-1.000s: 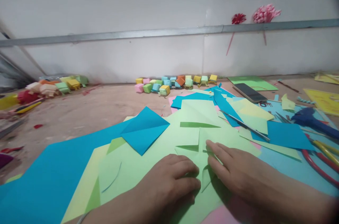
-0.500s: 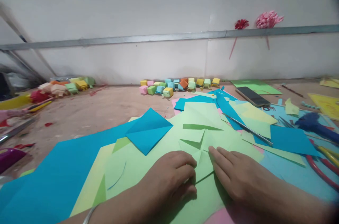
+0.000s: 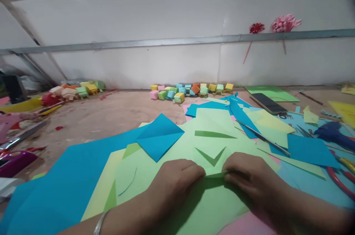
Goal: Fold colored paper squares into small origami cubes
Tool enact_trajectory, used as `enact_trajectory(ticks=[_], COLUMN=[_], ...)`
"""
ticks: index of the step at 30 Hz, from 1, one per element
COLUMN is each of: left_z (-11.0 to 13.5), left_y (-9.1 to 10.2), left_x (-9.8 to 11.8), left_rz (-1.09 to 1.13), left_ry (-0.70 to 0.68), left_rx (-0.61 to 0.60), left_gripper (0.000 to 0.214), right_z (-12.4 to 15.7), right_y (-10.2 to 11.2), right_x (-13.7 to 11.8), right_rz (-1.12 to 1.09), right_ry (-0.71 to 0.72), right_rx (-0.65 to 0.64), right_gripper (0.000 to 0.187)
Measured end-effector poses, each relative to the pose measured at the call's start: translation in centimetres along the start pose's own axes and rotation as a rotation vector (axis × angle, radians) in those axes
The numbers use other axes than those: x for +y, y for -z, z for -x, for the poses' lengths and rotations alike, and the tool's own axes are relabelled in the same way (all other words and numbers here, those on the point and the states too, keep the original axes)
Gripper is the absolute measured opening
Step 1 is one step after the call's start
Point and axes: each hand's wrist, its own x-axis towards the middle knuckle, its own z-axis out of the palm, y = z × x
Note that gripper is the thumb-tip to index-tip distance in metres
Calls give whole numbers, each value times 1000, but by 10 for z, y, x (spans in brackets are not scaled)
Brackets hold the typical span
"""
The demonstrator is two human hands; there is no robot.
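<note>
A small piece of light green paper [image 3: 215, 175] is held between my two hands, edge-on and slightly lifted. My left hand [image 3: 177, 179] pinches its left end, fingers curled. On the other end, my right hand [image 3: 246, 175] grips with thumb below and fingers above. Beneath them spreads a large light green sheet [image 3: 133, 187]. Just beyond the hands, a folded green flap [image 3: 212, 153] shows a V-shaped darker edge. A creased blue paper square [image 3: 160, 137] lies to the left of it, corner pointing away. Fingertips are partly hidden behind the paper.
Small folded paper cubes [image 3: 179, 97] line the wall at the back. A thin metal tool [image 3: 266, 139] rests on paper scraps at right, near a phone [image 3: 267, 103], a blue glue gun [image 3: 334, 133] and red-handled scissors [image 3: 340, 183]. A purple tool [image 3: 18, 163] lies far left.
The green paper, flat with its flaps showing before, is now lifted and seen edge-on. My right hand has gone from lying flat to gripping it; the left has closed on its other end.
</note>
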Motion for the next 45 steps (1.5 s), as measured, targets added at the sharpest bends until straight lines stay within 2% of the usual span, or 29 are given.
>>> enact_trajectory(ticks=[2,4,9,17,22,26,35,40,45], left_z=[-2,-6,-12,-14,-17,-18,-18,-18,-14], left_y=[0,1,3,1,0,0,1,1,0], left_x=[-1,0,3,5,5,4,2,4,4], left_rz=[46,66,137,235,192,167,99,94,82], left_ry=[98,200,350,550,595,618,615,637,598], left_rx=[-34,-75,-99,-140,-122,-132,-180,-205,-182], left_gripper=[23,21,23,20,14,12,1,8,19], right_z=[-3,-5,-2,-5,-9,-10,-9,-9,-8], right_y=[4,4,-4,-11,-14,-16,-21,-24,-23], right_x=[0,-2,-4,4,8,10,10,12,11], right_rz=[-107,-111,26,146,176,215,411,491,540], right_ry=[-128,-198,-163,-202,-245,-227,-142,-68,-64], right_rx=[-25,-17,71,152,117,101,171,227,234], right_gripper=[13,16,22,25,26,24,17,14,15])
